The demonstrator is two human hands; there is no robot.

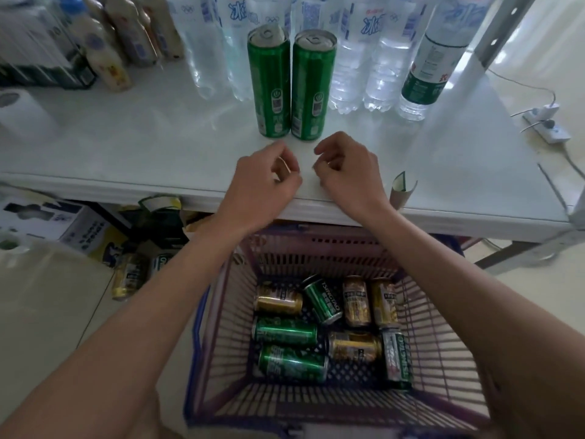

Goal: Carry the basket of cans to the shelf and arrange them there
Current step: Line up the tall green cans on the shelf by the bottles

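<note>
Both hands hover empty over the front edge of the white shelf (158, 147): the left hand (266, 182) and right hand (348, 175) have loosely curled fingers, grasping nothing, just below the two tall green cans (291, 83) standing upright side by side at upper centre. The basket (221, 343), purple with a blue rim, sits on the floor directly below the shelf edge, at lower centre of the frame.

The step in hand looks like going back into the basket for more cans. To do it well, take one can per hand, stand each upright, and set it beside the two green ones so a straight row forms, with labels facing out and green kept apart from gold.

Count: two tall green cans on the shelf. In the basket, lying on their sides, four green cans (285, 331) and four gold cans (354, 345), eight in all. Behind the standing cans is a row of clear water bottles (380, 64), partly cropped, so no sure number.
</note>
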